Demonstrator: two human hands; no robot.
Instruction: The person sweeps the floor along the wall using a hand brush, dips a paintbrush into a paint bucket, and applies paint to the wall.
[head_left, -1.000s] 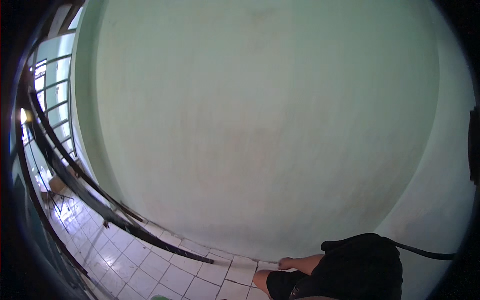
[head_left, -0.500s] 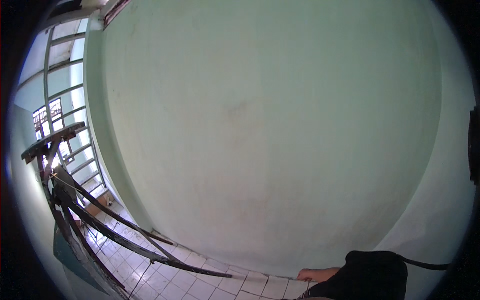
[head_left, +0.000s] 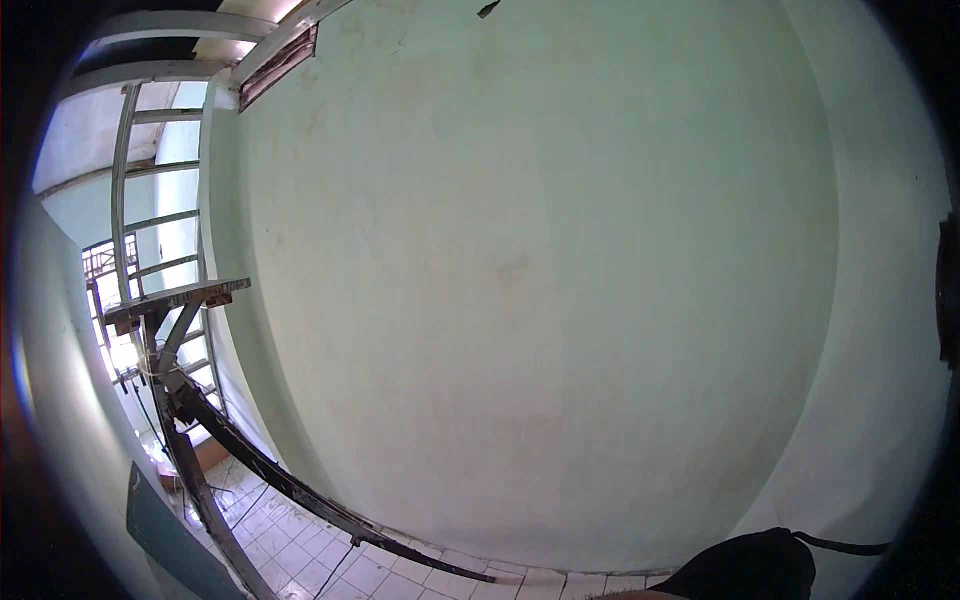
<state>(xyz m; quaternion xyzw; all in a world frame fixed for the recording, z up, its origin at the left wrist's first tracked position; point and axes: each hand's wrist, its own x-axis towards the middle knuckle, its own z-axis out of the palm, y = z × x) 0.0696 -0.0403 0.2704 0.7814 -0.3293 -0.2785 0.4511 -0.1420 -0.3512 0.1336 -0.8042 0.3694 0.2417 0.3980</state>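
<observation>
Neither of my hands shows in the head view. A black cloth-like shape (head_left: 750,568) rises at the lower right edge, with a dark strap or cord (head_left: 845,547) running right from it. Just left of it, a sliver of skin is cut off by the lower edge; no fingers show there. On the left stands a dark wooden trestle (head_left: 262,465) with splayed legs. A short board (head_left: 180,297) lies across its top. What my hands hold or touch is hidden.
A pale green, stained wall (head_left: 520,330) fills the middle. White floor tiles (head_left: 365,575) run along its foot. Behind the trestle is a tall barred frame (head_left: 122,190) with a bright window beyond. A dark teal panel (head_left: 165,540) leans at the lower left.
The view has tilted up and turned slightly left, so the trestle and wall sit lower and further right. The hand at the lower right has dropped out of sight; the black shape shows less.
</observation>
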